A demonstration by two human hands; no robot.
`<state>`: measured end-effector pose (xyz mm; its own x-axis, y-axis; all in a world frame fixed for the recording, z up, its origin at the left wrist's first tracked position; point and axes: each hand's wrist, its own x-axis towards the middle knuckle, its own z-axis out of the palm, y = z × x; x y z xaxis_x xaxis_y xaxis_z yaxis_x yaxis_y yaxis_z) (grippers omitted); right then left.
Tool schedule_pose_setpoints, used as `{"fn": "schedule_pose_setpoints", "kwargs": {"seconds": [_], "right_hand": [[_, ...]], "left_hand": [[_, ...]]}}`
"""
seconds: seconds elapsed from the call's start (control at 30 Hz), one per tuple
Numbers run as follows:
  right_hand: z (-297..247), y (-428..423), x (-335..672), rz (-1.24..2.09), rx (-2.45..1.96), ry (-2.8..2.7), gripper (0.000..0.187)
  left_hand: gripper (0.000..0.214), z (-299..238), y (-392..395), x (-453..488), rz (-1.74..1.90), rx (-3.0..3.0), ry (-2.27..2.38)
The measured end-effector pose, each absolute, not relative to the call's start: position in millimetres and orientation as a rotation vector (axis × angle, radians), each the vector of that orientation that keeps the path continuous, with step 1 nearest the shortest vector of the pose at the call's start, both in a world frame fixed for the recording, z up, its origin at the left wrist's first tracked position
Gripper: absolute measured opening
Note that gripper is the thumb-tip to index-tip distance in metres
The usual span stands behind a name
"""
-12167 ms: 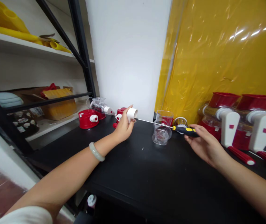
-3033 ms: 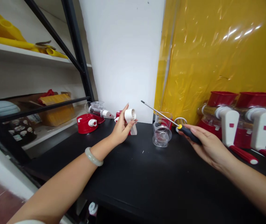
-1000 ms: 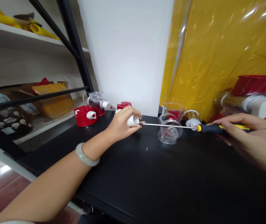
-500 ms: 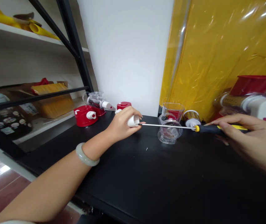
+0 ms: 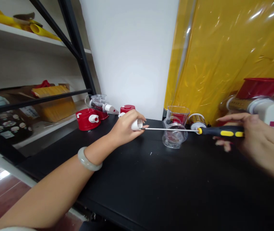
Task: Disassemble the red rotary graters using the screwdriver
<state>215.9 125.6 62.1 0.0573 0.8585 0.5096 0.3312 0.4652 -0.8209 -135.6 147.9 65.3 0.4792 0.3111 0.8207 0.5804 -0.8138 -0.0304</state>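
My left hand (image 5: 126,129) is closed around a small white hollow plastic piece (image 5: 135,125), its open end facing right. A long screwdriver (image 5: 212,131) with a black and yellow handle lies level across the view, its tip at the mouth of the white piece. What the tip touches inside is hidden. At the handle's rear end is my right hand (image 5: 263,136), gripping it near the thumb while other fingers stretch forward off the handle. Behind the shaft stands a clear plastic housing (image 5: 175,138), and a grater drum (image 5: 197,121) is to its right.
On the black table (image 5: 165,189) lies a tiny white sliver (image 5: 151,153). Red bases (image 5: 88,119) and an assembled grater (image 5: 103,106) stand at back left. Another red and white grater (image 5: 269,110) is behind my right hand. A shelf rack (image 5: 75,48) borders the left.
My right hand's fingers have loosened and spread from the screwdriver handle, which has turned to show different yellow patches. My left hand and the white piece stay nearly still.
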Motion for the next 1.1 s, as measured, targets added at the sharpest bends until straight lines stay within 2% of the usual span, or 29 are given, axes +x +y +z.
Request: {"fn": "schedule_pose_setpoints", "kwargs": {"seconds": [0.13, 0.2, 0.27, 0.4, 0.47, 0.53, 0.57, 0.7, 0.77, 0.83, 0.9, 1.0, 1.1], "right_hand": [[60, 128, 224, 0.078, -1.126, -1.632, 0.05], [62, 128, 223, 0.057, -1.067, -1.578, 0.045], [67, 124, 217, 0.23, -0.998, -1.481, 0.044], [80, 111, 202, 0.771, -0.925, -1.216, 0.057], [83, 109, 200, 0.902, -0.894, -1.144, 0.052], [80, 110, 203, 0.905, -0.842, -1.168, 0.038], [77, 112, 206, 0.863, -0.849, -1.223, 0.036], [70, 118, 218, 0.454, -1.097, -1.533, 0.056], [70, 119, 221, 0.255, -1.101, -1.556, 0.051], [72, 119, 221, 0.233, -1.016, -1.516, 0.045], [75, 118, 219, 0.403, -0.928, -1.451, 0.05], [76, 118, 214, 0.827, -0.836, -1.314, 0.061], [72, 122, 208, 1.042, -0.781, -1.195, 0.05]], "left_hand": [[0.016, 64, 148, -136, -1.248, -2.44, -0.781], [0.016, 63, 149, -136, -1.252, -2.442, -0.791], [0.016, 63, 149, -137, -1.262, -2.428, -0.807], [0.014, 63, 150, -137, -1.262, -2.399, -0.846], [0.014, 63, 149, -136, -1.257, -2.391, -0.864], [0.015, 63, 149, -135, -1.256, -2.387, -0.878], [0.015, 63, 149, -135, -1.257, -2.386, -0.882], [0.015, 63, 149, -135, -1.256, -2.374, -0.884], [0.015, 62, 150, -136, -1.254, -2.364, -0.888], [0.016, 62, 151, -137, -1.254, -2.343, -0.901], [0.019, 62, 152, -138, -1.253, -2.315, -0.923], [0.017, 63, 151, -138, -1.252, -2.298, -0.931], [0.015, 64, 150, -138, -1.257, -2.297, -0.913]]}}
